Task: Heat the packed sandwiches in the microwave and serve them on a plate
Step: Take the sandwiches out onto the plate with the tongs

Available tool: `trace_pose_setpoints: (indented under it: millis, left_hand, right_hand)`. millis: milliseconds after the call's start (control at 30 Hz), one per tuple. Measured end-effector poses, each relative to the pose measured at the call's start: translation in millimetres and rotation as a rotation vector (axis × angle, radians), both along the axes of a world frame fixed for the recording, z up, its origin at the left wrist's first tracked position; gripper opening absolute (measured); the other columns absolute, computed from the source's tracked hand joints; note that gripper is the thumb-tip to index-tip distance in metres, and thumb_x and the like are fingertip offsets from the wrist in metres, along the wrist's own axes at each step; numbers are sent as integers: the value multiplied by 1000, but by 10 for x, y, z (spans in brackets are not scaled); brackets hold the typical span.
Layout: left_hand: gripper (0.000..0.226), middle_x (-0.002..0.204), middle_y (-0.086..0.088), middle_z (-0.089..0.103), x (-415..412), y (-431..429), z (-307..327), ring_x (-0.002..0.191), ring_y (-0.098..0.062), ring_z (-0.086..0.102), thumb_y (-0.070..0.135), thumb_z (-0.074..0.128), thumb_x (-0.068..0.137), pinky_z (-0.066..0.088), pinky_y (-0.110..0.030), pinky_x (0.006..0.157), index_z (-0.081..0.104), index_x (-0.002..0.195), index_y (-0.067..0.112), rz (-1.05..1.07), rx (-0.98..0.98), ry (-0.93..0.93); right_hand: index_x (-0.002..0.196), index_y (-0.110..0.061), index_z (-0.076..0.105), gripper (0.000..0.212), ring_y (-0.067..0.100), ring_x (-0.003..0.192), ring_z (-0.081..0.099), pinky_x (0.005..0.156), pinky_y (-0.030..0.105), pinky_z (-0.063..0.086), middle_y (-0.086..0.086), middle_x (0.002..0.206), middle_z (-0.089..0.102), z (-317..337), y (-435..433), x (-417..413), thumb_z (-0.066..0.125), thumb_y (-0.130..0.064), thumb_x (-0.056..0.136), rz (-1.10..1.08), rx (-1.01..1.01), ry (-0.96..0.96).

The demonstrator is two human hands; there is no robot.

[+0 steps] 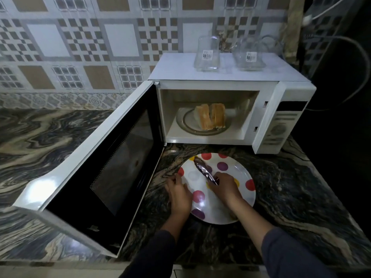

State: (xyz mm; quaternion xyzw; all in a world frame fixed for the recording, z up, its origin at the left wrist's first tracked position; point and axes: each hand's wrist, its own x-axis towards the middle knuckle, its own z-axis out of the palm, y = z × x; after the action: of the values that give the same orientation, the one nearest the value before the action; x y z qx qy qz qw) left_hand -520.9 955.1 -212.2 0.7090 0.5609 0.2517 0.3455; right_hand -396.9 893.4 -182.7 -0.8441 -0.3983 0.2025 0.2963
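Two sandwiches [210, 116] stand on edge on the glass turntable [186, 122] inside the white microwave [281, 117], whose door [112, 167] hangs wide open to the left. On the counter in front sits a white plate with coloured dots [241, 173]. Metal tongs [202, 169] lie across the plate, tips pointing away from me. My right hand [224, 187] grips the near end of the tongs. My left hand [179, 194] rests on the plate's left rim, fingers over the edge.
Two clear glass containers [206, 55] [250, 55] with barcode labels stand on top of the microwave. The open door blocks the counter to the left of the plate. A dark marbled counter [291, 187] extends right; cables [357, 57] hang at the far right.
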Motion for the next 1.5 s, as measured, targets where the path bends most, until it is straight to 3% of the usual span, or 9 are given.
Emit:
trace_pose_setpoints:
  millis: [200, 367, 567, 700, 833, 967, 1133, 1333, 1500]
  left_hand:
    - [51, 130, -22, 41, 235, 144, 226, 126, -38, 35, -6, 51, 77, 24, -34, 110, 47, 128, 1, 48, 44, -38]
    - [42, 103, -11, 67, 454, 202, 781, 94, -16, 66, 37, 41, 97, 53, -23, 81, 62, 111, 3, -3, -368, -822]
    - [29, 65, 0, 59, 628, 165, 1042, 58, -10, 61, 32, 54, 92, 51, -21, 59, 59, 75, 10, -46, -616, -1163]
    - [36, 42, 6, 42, 644, 295, 1039, 41, -9, 39, 27, 49, 95, 39, -22, 47, 45, 62, 14, 135, -649, -1246]
    - [42, 35, 8, 36, 537, 493, 1045, 32, -6, 33, 30, 43, 98, 34, -21, 45, 37, 59, 16, 228, -713, -1324]
    - [42, 33, 9, 35, 475, 588, 1020, 29, -6, 33, 31, 41, 98, 33, -19, 43, 35, 59, 18, 255, -770, -1356]
    - [41, 33, 8, 35, 466, 605, 993, 29, -6, 34, 30, 39, 98, 29, -19, 51, 33, 60, 18, 171, -871, -1336]
    - [39, 37, 7, 36, 461, 585, 1013, 33, -6, 36, 29, 43, 97, 31, -20, 52, 36, 60, 17, 1, -902, -1212]
    - [37, 42, 5, 42, 377, 609, 983, 41, -7, 44, 31, 45, 96, 41, -20, 53, 42, 63, 15, -90, -872, -1139]
  right_hand:
    - [89, -4, 66, 14, 19, 81, 58, 67, 25, 43, 8, 85, 64, 182, -185, 125, 65, -18, 84, -3, 263, 1]
    - [91, -7, 69, 13, 21, 89, 61, 77, 31, 48, 8, 90, 67, 362, -184, 235, 67, -15, 82, 73, 355, -61]
    - [101, -6, 69, 22, 18, 92, 58, 78, 22, 43, 9, 99, 63, 420, -185, 188, 70, -11, 80, 188, 368, -142]
    - [105, -8, 67, 26, 13, 89, 56, 73, 8, 39, 0, 94, 58, 334, -331, 225, 70, -14, 81, 230, 305, -143]
    - [103, -9, 68, 27, 18, 91, 60, 78, 17, 45, 5, 96, 63, 225, -467, 376, 72, -12, 77, 181, 287, -154]
    - [111, -9, 65, 32, 9, 94, 55, 75, -3, 35, 1, 101, 59, 235, -508, 442, 69, -7, 79, 198, 231, -114]
    - [81, -22, 55, 20, 17, 82, 54, 64, 18, 39, -5, 81, 52, 336, -440, 405, 60, -4, 73, 340, 19, -60]
    - [88, -20, 53, 6, 15, 67, 58, 59, 19, 47, -3, 77, 58, 455, -297, 150, 56, -15, 87, 414, 11, 256]
    - [99, -10, 59, 39, 10, 43, 42, 43, 22, 35, -1, 61, 52, 459, -238, 24, 38, -43, 97, 276, 88, 604]
